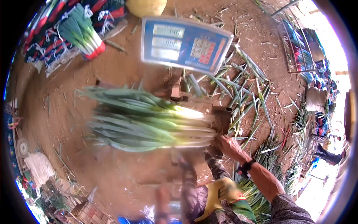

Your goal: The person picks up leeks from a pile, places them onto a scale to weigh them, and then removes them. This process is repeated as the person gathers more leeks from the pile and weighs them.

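A large loose bunch of green onions [149, 128] lies across a dark metal weighing scale [222, 118], its green leaves to the left and white root ends to the right. My right hand [230, 148], with a dark band on the wrist, is at the root ends, fingers bent together against them. Closer to me, my left hand [162, 198] is smeared by motion, apart from the bunch, and its fingers cannot be made out. Beyond the bunch stands the scale's blue display panel [185, 44], with lit readouts and a keypad.
A green onion bunch [82, 31] with a red-wrapped base rests on dark patterned cloth [108, 16] at upper left. Loose leaves [246, 93] litter the dirt floor on the right. More green onions [257, 186] lie beside my right arm. A crate [89, 212] stands at lower left.
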The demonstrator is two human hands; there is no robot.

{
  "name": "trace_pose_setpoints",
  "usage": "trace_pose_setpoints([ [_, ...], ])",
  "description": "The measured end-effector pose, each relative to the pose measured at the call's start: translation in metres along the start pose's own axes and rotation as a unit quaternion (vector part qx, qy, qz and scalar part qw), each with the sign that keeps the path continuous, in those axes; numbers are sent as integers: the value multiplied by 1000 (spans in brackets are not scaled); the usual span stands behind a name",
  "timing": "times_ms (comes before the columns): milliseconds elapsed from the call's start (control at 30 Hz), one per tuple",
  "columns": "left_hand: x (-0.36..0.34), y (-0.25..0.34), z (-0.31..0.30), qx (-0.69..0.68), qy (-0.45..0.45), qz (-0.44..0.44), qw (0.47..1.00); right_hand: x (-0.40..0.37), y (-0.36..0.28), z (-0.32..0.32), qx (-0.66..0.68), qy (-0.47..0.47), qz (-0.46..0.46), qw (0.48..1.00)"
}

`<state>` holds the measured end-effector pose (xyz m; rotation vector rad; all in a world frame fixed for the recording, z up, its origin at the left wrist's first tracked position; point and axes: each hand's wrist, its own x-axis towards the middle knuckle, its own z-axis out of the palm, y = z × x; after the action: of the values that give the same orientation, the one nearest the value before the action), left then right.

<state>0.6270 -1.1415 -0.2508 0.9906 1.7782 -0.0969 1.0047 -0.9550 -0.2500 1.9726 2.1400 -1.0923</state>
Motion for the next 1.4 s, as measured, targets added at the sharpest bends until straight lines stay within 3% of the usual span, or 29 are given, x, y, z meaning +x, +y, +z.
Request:
trace_pose_setpoints([
  [33, -15, -22, 29, -25, 55, 89, 994, -24, -4, -7, 29, -18, 27, 999],
  [100, -50, -41, 60, -27, -23, 124, 992, -74, 14, 8, 38, -19, 59, 997],
  [167, -75, -47, 95, -102, 35, 162, 981, -128, 45, 41, 27, -37, 104, 994],
  [267, -90, -86, 117, -7, 32, 107, 994, -203, 60, 62, 32, -107, 152, 982],
  [400, -93, -33, 39, 46, -106, 26, 993, -269, 70, 98, 53, -134, 164, 976],
  [433, -93, -36, 37, 38, -77, 53, 995, -275, 58, 97, 45, -141, 208, 967],
  [500, -88, -46, 40, 21, -19, 108, 994, -282, 44, 99, 83, -143, 211, 963],
  [633, -87, -42, 39, 59, -64, 91, 992, -289, 30, 109, 86, -144, 239, 956],
  [767, -90, -41, 63, 86, -49, 113, 989, -300, 21, 106, 161, -94, 248, 951],
  [800, -93, -33, 64, 80, -41, 137, 986, -304, 22, 107, 225, -96, 287, 926],
  [900, -109, 6, 68, 107, -106, 69, 986, -325, 44, 131, 239, -32, 246, 939],
  [1000, -100, -11, 101, 176, -89, 103, 975, -349, 57, 140, 262, 4, 228, 938],
  [1100, -91, -19, 134, 146, -58, 157, 975, -383, 80, 170, 272, 70, 233, 931],
  [1200, -109, 14, 145, 127, -95, 216, 963, -418, 75, 124, 368, 27, 295, 881],
  [1233, -128, 43, 140, 122, -120, 237, 956, -431, 84, 140, 357, 31, 324, 875],
  [1267, -134, 53, 147, 120, -126, 245, 954, -443, 74, 115, 405, 55, 321, 854],
  [1400, -129, 75, 188, 170, -158, 260, 937, -493, 110, 194, 425, 139, 374, 812],
])
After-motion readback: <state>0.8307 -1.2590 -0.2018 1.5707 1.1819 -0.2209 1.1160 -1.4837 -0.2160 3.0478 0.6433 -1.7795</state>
